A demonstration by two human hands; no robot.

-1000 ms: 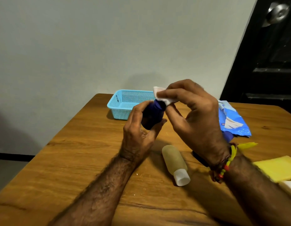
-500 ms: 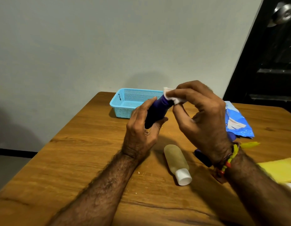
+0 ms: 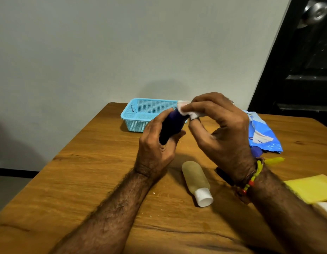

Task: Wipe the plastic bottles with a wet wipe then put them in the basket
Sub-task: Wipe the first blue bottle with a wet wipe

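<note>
Two hands: left grip (image 3: 159, 142) round blue bottle (image 3: 172, 125) (wipe (image 3: 188, 111) atop)

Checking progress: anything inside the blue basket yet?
No bottles show inside the blue basket; its right end is hidden behind the left hand, dark bottle and wet wipe.

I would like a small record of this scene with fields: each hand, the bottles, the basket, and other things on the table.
left hand: grips dark blue plastic bottle, held tilted above the wooden table
right hand: pinches white wet wipe against the bottle's upper end
other bottle: translucent beige bottle with white cap, lying on the table
basket: light blue perforated plastic basket, no bottle visible inside
also: blue wipes packet, yellow cloth
</note>
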